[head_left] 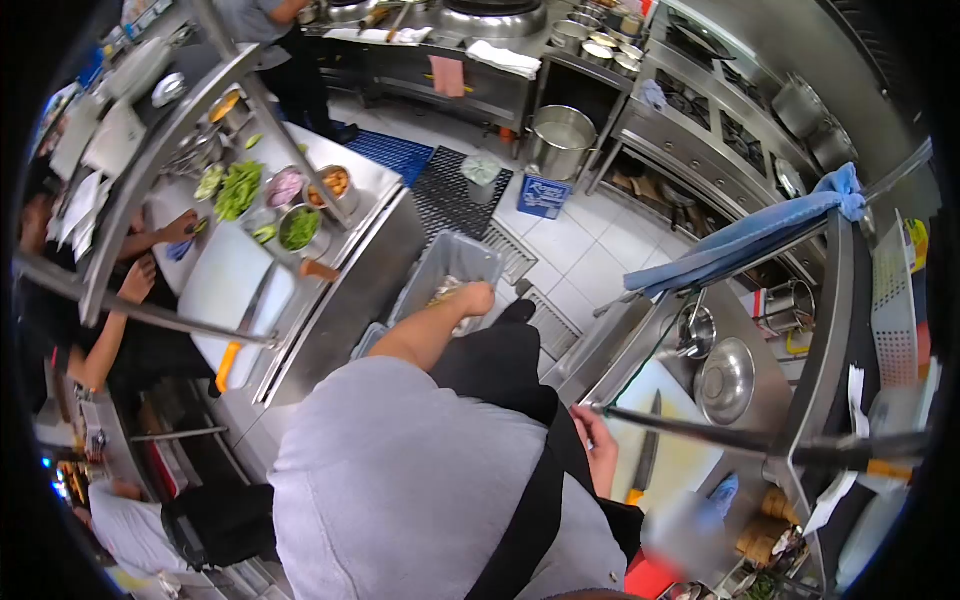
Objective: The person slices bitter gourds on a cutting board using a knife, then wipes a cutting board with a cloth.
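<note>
My left hand (476, 299) reaches down over a grey plastic bin (480, 255) on the floor, its fingers curled closed. Whatever it may hold is hidden. Pale scraps (447, 290) lie inside the bin, too small to name. Beside the right-hand counter, my right hand (597, 445) has loosely bent fingers with nothing visible in them. It is near the edge of a white cutting board (685, 425), on which lies a knife (648, 455) with a yellow handle. A metal bowl (724, 381) stands behind the board.
On the left counter, a second cutting board (222, 290) holds another yellow-handled knife (245, 325), near lettuce (238, 190) and tubs of chopped vegetables (299, 229). A co-worker's arms (120, 315) are beside it. A large pot (560, 140) stands on the floor. A blue cloth (740, 235) hangs over a rail.
</note>
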`<state>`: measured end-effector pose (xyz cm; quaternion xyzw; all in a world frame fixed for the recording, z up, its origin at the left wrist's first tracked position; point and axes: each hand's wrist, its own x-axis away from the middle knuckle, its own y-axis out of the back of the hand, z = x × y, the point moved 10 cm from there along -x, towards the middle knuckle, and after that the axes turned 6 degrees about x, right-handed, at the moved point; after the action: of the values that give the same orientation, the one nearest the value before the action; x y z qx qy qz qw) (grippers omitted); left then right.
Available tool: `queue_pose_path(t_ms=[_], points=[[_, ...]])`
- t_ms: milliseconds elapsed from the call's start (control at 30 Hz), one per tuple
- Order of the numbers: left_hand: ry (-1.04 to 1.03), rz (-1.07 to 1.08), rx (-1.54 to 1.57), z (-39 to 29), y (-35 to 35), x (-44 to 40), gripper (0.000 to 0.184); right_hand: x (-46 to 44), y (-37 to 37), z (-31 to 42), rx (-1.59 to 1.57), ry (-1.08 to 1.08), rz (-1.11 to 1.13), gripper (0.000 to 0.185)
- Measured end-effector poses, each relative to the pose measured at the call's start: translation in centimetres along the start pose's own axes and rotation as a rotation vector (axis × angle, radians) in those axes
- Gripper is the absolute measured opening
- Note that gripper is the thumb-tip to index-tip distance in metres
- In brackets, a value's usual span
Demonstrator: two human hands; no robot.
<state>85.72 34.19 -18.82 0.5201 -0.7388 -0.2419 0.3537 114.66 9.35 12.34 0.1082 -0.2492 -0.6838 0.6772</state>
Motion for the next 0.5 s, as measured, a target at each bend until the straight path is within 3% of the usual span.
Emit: queue_pose_path(t_ms=[100, 167, 267, 367, 400, 433, 500], points=[[-0.004, 0.220, -0.128, 2.0, -3.5, -6.6, 0.038, -1.6, -1.4, -7.2, -0.117, -0.185, -0.051, 0.026], [0.135, 0.441, -0.176, 6.3, -6.5, -9.3, 0.030, -3.5, -2.8, -10.1, -0.474, -0.246, -0.092, 0.027], [0.145, 0.453, -0.055, 14.2, -7.9, -16.2, 0.041, -9.0, -2.7, -11.9, -0.372, -0.200, -0.276, 0.029], [0.301, 0.641, -0.219, 17.3, -8.8, -26.4, 0.038, -18.1, -2.9, -19.3, -0.453, -0.200, -0.272, 0.032], [0.159, 0.578, -0.227, 14.9, -6.4, -29.6, 0.031, -21.4, -2.4, -20.7, -0.388, -0.361, -0.284, 0.034], [0.013, 0.507, -0.247, 12.3, -4.0, -32.7, 0.029, -25.7, -1.1, -20.3, -0.365, -0.343, -0.249, 0.034], [-0.178, 0.301, -0.242, 7.2, 3.1, -37.7, 0.042, -35.6, 1.5, -8.8, -0.388, -0.306, -0.194, 0.036]])
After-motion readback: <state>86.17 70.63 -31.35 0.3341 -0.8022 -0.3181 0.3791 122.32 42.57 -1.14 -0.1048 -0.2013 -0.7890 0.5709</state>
